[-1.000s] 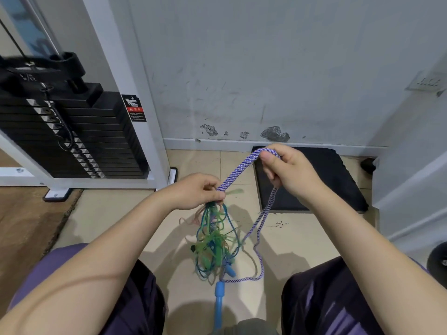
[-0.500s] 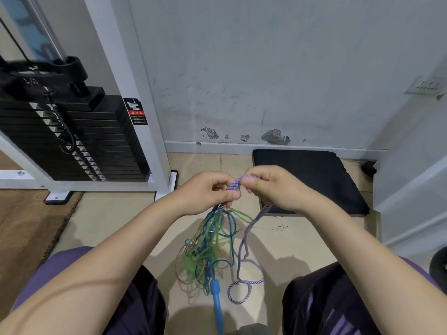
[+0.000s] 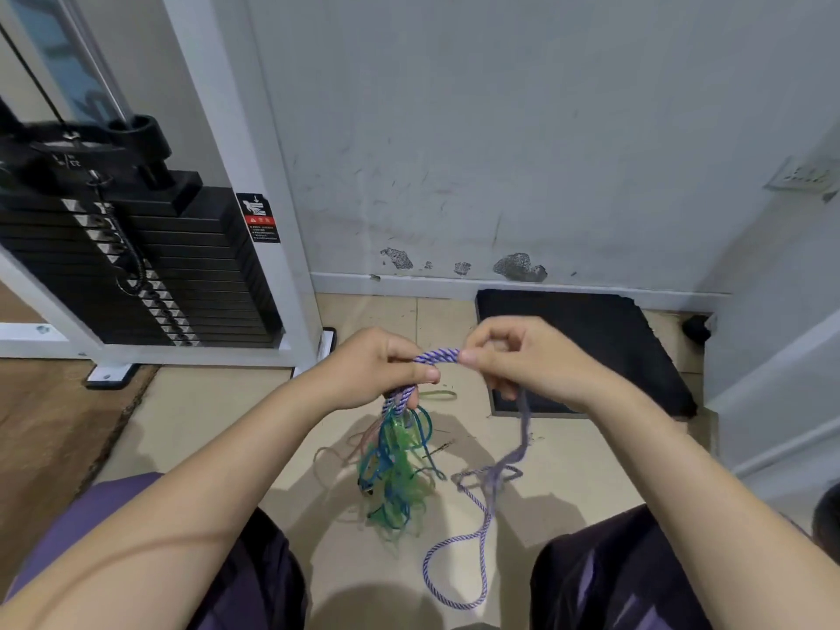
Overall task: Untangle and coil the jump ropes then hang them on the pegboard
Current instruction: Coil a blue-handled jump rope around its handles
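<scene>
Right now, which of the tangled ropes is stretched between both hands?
The purple-and-white braided rope, pinched by the left hand and right hand; the green and blue ropes hang below.

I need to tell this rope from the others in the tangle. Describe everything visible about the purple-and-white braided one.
The purple-and-white rope looks like woven cord with a spiral stripe. A short span runs between the left hand and the right hand, both pinching it. Below the left hand it runs into the green and blue tangle. From the right hand it hangs blurred, then loops over the floor. No handle shows.
</scene>
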`<state>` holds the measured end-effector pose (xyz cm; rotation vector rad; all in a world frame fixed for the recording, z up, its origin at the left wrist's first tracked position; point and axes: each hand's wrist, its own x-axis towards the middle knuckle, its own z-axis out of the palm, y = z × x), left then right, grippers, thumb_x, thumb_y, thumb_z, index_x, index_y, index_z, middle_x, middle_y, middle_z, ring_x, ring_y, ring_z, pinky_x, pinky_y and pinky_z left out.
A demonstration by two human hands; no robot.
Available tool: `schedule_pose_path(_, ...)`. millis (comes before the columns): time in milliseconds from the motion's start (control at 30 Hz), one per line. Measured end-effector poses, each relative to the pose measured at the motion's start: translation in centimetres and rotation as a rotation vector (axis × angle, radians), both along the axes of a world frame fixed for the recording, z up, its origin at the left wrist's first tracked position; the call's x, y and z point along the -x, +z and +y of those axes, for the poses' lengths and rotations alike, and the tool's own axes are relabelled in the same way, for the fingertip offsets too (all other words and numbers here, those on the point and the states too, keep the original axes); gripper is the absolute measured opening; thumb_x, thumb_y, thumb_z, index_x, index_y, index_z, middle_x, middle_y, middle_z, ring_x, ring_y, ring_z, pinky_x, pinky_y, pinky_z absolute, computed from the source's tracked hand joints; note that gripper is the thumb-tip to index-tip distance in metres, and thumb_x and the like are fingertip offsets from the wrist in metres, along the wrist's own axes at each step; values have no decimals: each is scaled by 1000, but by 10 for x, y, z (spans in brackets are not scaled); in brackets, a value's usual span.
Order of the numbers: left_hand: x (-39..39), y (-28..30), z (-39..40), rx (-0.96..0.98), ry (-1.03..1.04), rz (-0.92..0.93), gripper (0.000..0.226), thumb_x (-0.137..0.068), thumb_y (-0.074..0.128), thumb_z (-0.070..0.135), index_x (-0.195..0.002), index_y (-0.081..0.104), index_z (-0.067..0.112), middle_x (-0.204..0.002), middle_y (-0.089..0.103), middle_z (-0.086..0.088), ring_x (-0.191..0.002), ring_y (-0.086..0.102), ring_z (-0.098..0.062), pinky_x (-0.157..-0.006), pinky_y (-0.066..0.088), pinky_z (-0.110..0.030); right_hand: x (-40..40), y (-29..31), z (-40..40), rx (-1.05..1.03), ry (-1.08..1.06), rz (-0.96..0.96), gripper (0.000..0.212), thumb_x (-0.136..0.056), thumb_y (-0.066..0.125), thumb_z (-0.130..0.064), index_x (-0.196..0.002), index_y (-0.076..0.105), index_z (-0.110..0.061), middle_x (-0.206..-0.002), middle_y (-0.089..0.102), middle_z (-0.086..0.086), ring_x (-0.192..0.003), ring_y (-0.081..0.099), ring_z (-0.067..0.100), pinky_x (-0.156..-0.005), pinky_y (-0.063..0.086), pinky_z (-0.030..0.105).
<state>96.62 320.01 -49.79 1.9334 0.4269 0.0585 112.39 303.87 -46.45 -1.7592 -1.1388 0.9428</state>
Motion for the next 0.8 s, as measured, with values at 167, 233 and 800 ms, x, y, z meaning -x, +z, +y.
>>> schedule_pose_path(167, 0, 9, -16, -53, -114, -8, 11, -90, 70, 19, -82, 75, 14, -58, 67, -1, -54, 51, -16, -53, 40, -25, 16, -4, 7, 125, 138, -138, 33, -93, 64, -34, -69, 56, -13, -52, 45, -9, -46, 37, 5, -47, 32, 16)
schedule_pose_path(233, -2, 11, -17, -42, -125, 10, 7, -89, 70, 17, -84, 74, 15, -65, 69, -2, -59, 56, -12, -58, 45, -23, 16, -2, 8, 67, 102, -150, 37, -97, 58, -27, -63, 51, -15, -47, 41, -12, -44, 33, 2, -46, 29, 14)
schedule_pose_path(800, 2, 18, -8, -4, 9, -77, 11, -91, 66, 10, -95, 76, 10, -61, 65, -1, -46, 46, -10, -45, 37, -18, 17, -3, 7, -14, 18, -151, 32, -87, 68, -38, -75, 63, -9, -52, 56, -3, -46, 46, 11, -49, 38, 23)
